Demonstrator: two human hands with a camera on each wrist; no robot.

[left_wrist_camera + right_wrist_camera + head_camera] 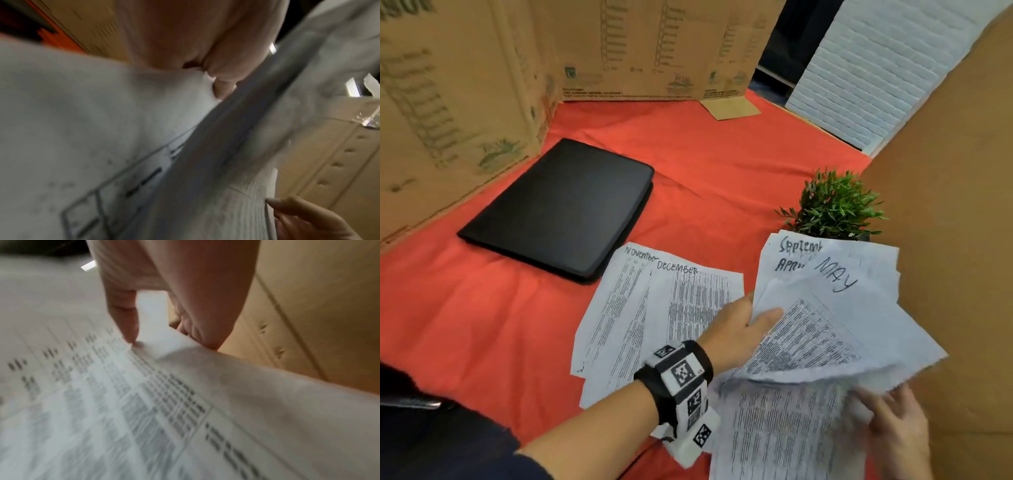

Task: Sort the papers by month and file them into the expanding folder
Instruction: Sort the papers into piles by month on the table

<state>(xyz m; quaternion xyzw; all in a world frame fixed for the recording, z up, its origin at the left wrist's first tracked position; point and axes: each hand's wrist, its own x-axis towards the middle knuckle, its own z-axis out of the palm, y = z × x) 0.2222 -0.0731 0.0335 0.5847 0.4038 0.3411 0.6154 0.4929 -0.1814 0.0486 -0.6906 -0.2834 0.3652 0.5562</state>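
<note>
A closed black expanding folder [558, 205] lies flat on the red cloth [482, 308] at the left. Sheets headed November [616, 308] and December [695, 298] lie overlapped in the middle. To the right is a loose stack showing September, April and May [835, 277]. My left hand [748, 320] pinches the left edge of the lifted printed sheets [808, 342], thumb on top. My right hand [890, 414] holds their lower right edge; the right wrist view shows thumb and fingers [129, 324] pinching the paper [185, 402]. Another printed sheet [784, 428] lies underneath.
Cardboard walls [465, 85] close in the left and back; a tall cardboard panel [955, 240] stands close on the right. A small potted plant [832, 205] sits just behind the paper stack. A white foam panel [876, 68] leans at the back right.
</note>
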